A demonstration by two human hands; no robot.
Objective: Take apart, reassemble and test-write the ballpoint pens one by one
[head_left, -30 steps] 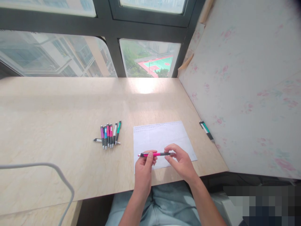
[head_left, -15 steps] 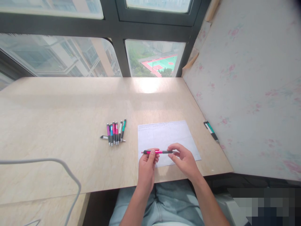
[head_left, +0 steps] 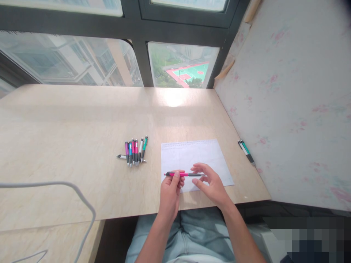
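Note:
A pink pen [head_left: 184,174] with a black grip and a silver tip lies level in my left hand [head_left: 171,188], pinched under the thumb, its tip pointing right. Around the tip end, my right hand [head_left: 210,182] has its thumb and fingers spread apart; whether a finger touches the pen is hard to tell. Beneath both hands lies a white sheet of paper [head_left: 189,155] with rows of small handwriting along its top edge.
Left of the paper, several coloured pens [head_left: 133,151] lie side by side across another pen [head_left: 121,156]. By the wall, a pair of pens [head_left: 246,152] rests at the table's right edge. A grey cable [head_left: 68,185] loops over the left of the table [head_left: 68,138].
My right hand's thumb and fingers have opened wider around the pen's tip. My left hand keeps hold of the pen. The whole view has shifted slightly.

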